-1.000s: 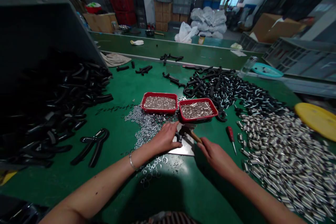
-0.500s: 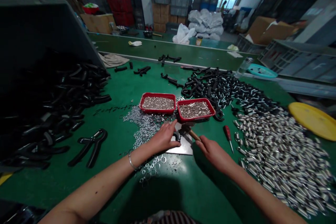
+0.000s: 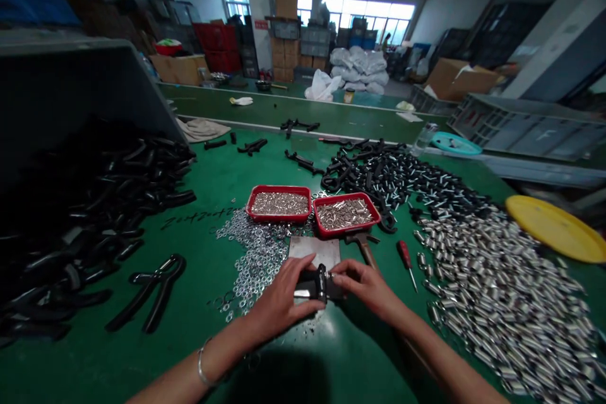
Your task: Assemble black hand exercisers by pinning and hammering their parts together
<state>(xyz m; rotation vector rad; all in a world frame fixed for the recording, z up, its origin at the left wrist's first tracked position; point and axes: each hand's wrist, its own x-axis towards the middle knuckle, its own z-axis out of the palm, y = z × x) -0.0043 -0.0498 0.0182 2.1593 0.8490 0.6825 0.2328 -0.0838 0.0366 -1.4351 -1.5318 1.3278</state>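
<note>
My left hand (image 3: 283,293) is closed around a black part with a shiny collar (image 3: 322,283), just in front of a flat metal plate (image 3: 315,249). The fingertips of my right hand (image 3: 363,287) pinch at the right side of this part, where a small silver piece shows; its exact kind is too small to tell. A hammer (image 3: 365,249) lies beyond my right hand, beside the plate. Two red trays stand behind the plate: the left tray (image 3: 279,219) holds tiny metal pieces and the right tray (image 3: 348,231) holds small pins.
Loose metal rings (image 3: 262,252) spread left of the plate. A red screwdriver (image 3: 404,255), a heap of silver cylinders (image 3: 502,303) and black parts with metal pins (image 3: 402,170) lie to the right. Black handles (image 3: 146,293) lie at left, near a grey bin (image 3: 142,82).
My right hand has let go of the hammer, which now rests beside the plate, and has moved to the black part. My left hand has brought that part nearer to me. The view has tilted up.
</note>
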